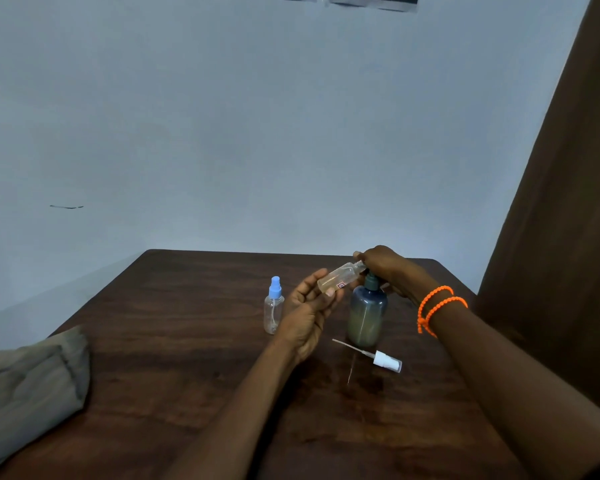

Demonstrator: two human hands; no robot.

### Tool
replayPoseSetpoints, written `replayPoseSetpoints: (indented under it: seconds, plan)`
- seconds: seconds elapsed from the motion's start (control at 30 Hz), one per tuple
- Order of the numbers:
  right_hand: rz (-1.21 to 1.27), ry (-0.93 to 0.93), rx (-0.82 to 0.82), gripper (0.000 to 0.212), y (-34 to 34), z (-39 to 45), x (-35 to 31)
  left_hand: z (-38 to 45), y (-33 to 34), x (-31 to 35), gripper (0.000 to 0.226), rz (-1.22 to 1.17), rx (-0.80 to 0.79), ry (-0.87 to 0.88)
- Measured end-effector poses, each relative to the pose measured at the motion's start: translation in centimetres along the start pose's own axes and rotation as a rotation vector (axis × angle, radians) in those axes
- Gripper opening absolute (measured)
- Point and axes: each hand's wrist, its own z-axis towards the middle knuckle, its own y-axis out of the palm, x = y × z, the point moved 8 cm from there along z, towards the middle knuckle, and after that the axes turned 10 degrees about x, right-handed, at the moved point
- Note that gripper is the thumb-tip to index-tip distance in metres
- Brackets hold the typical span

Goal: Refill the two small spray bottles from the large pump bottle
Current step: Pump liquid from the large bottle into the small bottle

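My left hand point(309, 310) holds a small clear spray bottle point(340, 279) without its cap, tilted with its mouth toward the pump nozzle. The large blue-grey pump bottle point(367, 315) stands upright on the table, partly filled with a pale liquid. My right hand point(387, 266) rests on top of its pump head, which is mostly hidden under the fingers. The removed white spray cap with its dip tube point(378, 356) lies on the table in front of the pump bottle. A second small clear bottle with a blue spray cap point(274, 304) stands upright to the left of my left hand.
A dark wooden table point(187, 341) carries everything. A folded grey-beige cloth point(28, 382) lies at its left edge. A brown curtain point(561, 237) hangs at the right, and a pale wall is behind the table.
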Motion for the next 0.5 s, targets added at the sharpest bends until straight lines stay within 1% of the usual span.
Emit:
replayPoseSetpoints:
  seconds: [0.17, 0.23, 0.37, 0.5]
  plan:
    - [-0.073, -0.019, 0.011, 0.026, -0.8, -0.5, -0.6, -0.2, 0.1, -0.2, 0.051, -0.017, -0.01, -0.015]
    - [-0.08, -0.002, 0.007, 0.024, -0.7, -0.2, -0.5, -0.2, 0.1, -0.2, 0.05, -0.022, -0.014, -0.017]
    - [0.032, 0.055, 0.027, 0.025, -0.3, -0.5, 0.5, 0.0, 0.1, -0.1, 0.041, -0.001, -0.012, -0.003]
    - [-0.019, 0.043, 0.035, 0.027, -0.7, -0.4, 0.1, -0.5, 0.1, -0.1, 0.045, -0.01, -0.009, -0.009]
